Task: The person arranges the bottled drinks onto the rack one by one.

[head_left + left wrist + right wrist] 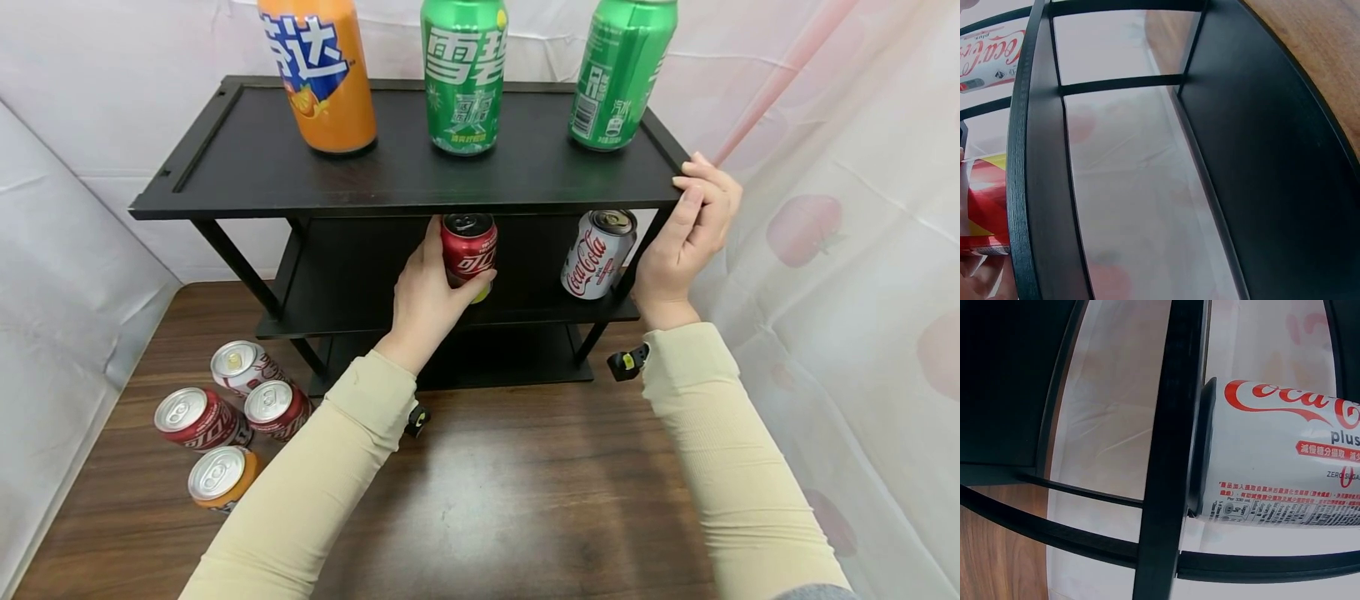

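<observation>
My left hand (423, 304) grips a dark red soda can (468, 246) at the middle level of the black shelf rack (352, 275), thumb across its front. In the left wrist view, the red and yellow can (988, 203) shows at the left edge, partly hidden by the shelf board. My right hand (690, 237) holds the rack's top right front corner, fingers curled over the edge. Close to it, a white Coca-Cola can (597, 254) stands at the right end of the middle shelf; its printed side fills much of the right wrist view (1279, 450).
On the top shelf stand an orange can (330, 92) and two green cans (463, 92). Several cans, including a red one (206, 421) and an orange one (225, 477), stand on the wooden table (480, 500) left of the rack. White curtains (75, 208) surround it.
</observation>
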Demonstrator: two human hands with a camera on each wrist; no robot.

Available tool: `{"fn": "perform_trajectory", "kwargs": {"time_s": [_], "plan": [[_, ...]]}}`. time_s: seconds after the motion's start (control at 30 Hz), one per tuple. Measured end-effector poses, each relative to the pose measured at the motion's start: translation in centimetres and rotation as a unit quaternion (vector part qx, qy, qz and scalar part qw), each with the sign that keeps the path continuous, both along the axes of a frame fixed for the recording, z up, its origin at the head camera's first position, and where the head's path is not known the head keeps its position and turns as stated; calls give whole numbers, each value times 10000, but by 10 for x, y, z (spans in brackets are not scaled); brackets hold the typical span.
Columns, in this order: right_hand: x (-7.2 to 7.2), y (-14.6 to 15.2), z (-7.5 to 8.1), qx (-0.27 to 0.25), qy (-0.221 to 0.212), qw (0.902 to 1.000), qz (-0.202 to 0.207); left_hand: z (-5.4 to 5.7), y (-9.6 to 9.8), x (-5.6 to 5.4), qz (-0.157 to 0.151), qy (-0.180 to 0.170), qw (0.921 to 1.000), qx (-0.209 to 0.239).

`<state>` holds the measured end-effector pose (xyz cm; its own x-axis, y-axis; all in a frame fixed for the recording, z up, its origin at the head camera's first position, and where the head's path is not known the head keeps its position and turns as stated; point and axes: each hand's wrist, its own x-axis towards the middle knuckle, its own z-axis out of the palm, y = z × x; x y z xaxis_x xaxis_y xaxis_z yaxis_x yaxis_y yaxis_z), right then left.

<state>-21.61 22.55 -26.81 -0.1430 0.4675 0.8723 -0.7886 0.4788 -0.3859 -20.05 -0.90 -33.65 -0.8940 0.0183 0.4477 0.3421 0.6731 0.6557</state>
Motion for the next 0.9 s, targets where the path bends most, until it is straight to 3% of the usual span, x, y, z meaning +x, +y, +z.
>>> {"fn": "perform_trajectory", "kwargs": {"time_s": [0.23,0.5,0.9], "plan": [[0,0,1,11,19,10000,-1,4,0,1,27,-1,9998,-198],[3,-1,2,66,-42,10000,-40,8,-2,5,52,-277,9994,-203],[2,0,2,33,-28,10000,-14,9,-8,17,33,-96,9996,-263]]}}
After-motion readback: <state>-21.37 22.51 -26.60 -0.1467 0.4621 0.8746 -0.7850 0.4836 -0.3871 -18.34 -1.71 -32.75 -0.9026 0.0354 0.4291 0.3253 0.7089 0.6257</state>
